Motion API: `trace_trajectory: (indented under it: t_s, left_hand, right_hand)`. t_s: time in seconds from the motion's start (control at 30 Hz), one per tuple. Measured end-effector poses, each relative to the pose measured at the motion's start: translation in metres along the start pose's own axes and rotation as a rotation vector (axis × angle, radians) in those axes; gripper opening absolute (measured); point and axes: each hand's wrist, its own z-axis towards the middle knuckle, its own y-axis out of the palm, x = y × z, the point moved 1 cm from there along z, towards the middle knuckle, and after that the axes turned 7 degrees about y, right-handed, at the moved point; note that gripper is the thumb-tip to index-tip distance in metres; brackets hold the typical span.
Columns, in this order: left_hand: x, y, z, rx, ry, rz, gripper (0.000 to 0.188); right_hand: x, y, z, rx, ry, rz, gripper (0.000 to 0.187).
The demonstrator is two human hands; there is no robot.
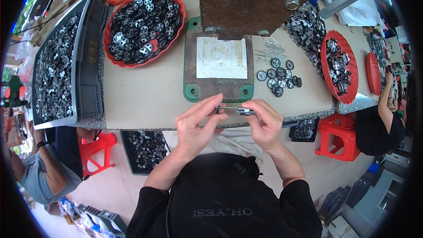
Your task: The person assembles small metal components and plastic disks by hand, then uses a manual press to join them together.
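In front of me, at the table's near edge, my left hand (192, 128) pinches a small black toy wheel (217, 109) between thumb and fingers. A thin metal axle (230, 107) runs from that wheel toward my right hand (267, 122). The right fingers are closed on a small grey and black plastic part (244, 111), which meets the axle's other end. Whether the axle passes through this part, I cannot tell. Beyond my hands is a green and brown metal press base (190, 89) with a stained white pad (221, 57) on it.
Loose wheels (281, 73) and thin axles (268, 53) lie right of the press. Red trays (181, 31) (355, 72) hold wheels and small parts. Grey bins of parts (90, 77) (131, 167) stand left and below. Red stools (341, 139) and two people (372, 125) (48, 172) flank me.
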Motion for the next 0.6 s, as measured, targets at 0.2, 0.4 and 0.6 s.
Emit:
trace_trajectory:
  t_s: [0.2,0.4,0.6]
  left_hand:
    - [-0.006,0.006,-0.001,-0.008,0.118,0.047,0.040]
    - [-0.009,0.005,-0.002,-0.029,0.034,-0.017,0.040]
    - [-0.011,0.014,-0.007,0.038,-0.057,-0.094,0.037]
  right_hand:
    - [0.010,0.006,-0.006,-0.054,0.465,0.443,0.016]
    - [0.007,0.004,0.002,-0.024,0.051,0.051,0.016]
    - [0.006,0.012,0.002,-0.042,0.057,0.050,0.019]
